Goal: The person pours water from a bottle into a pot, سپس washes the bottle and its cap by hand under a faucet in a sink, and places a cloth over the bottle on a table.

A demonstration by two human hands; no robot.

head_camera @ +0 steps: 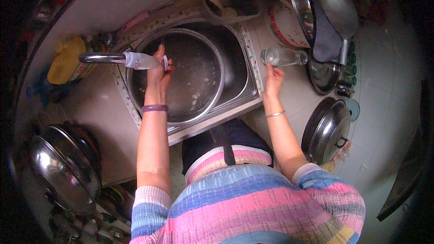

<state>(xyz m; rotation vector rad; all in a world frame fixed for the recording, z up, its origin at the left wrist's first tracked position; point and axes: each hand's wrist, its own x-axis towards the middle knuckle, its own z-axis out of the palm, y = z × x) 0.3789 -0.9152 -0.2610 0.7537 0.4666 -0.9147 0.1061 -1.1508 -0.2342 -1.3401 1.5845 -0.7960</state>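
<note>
My left hand (160, 69) is over the steel basin, beside the cloth-like white sleeve (140, 61) on the end of the faucet (101, 58). Its fingers hold a small white round piece (165, 62), perhaps a lid, mostly hidden by the hand. A large round metal basin (221, 74) sits in the sink (242, 74), with water and small pale bits in it. On the counter right of the sink is a clear glass bottle (284, 57). My right hand (274, 79) is at the bottle's left end, fingers partly curled; whether they grip it cannot be told.
Yellow-capped or wrapped containers (66, 61) stand left of the faucet. A lidded pan (327, 134) is at the right, a wok (334, 10) and a white tub (286, 25) behind it. Large metal lids (57, 166) stand at the lower left. A utensil holder (234, 17) is behind the sink.
</note>
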